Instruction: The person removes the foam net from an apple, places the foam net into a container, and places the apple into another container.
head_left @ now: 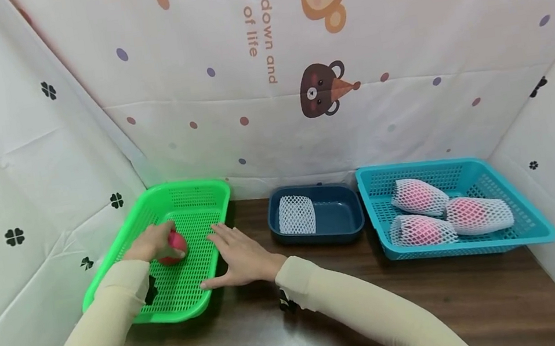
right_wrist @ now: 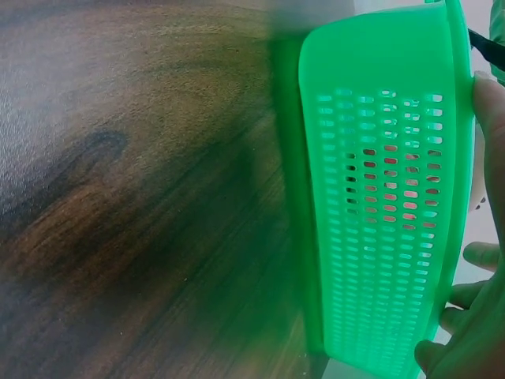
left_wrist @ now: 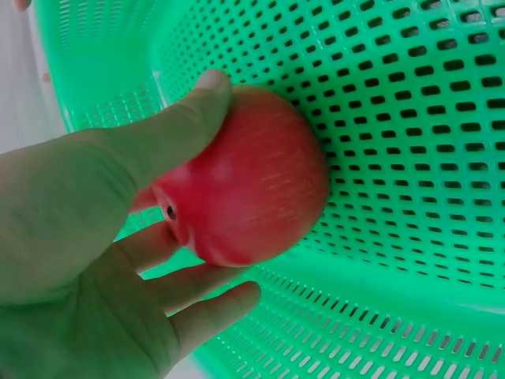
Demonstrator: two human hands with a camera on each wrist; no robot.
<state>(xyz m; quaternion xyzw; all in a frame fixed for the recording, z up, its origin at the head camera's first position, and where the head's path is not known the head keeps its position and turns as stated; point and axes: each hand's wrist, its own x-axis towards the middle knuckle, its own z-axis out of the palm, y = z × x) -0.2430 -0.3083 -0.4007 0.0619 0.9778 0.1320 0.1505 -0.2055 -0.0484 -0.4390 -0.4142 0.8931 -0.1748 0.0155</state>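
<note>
Inside the green basket (head_left: 199,215), my left hand (head_left: 152,243) holds a red apple (left_wrist: 252,178). In the left wrist view, the thumb lies over the apple's upper side and the fingers reach beneath it, with the small dark hollow at its end facing the palm. The apple is close over the perforated floor of the basket. My right hand (head_left: 243,254) is spread wide at the basket's right side, its fingertips right at the rim. From the right wrist, red shows through the slots of the basket wall (right_wrist: 379,276).
A dark blue box (head_left: 338,217) right of the green basket holds a white foam net sleeve (head_left: 296,215). Farther right, a teal basket (head_left: 469,251) contains several red fruits (head_left: 420,197) in white foam nets. Printed cloth (head_left: 191,155) hangs behind and at both sides of the wooden table (head_left: 257,339).
</note>
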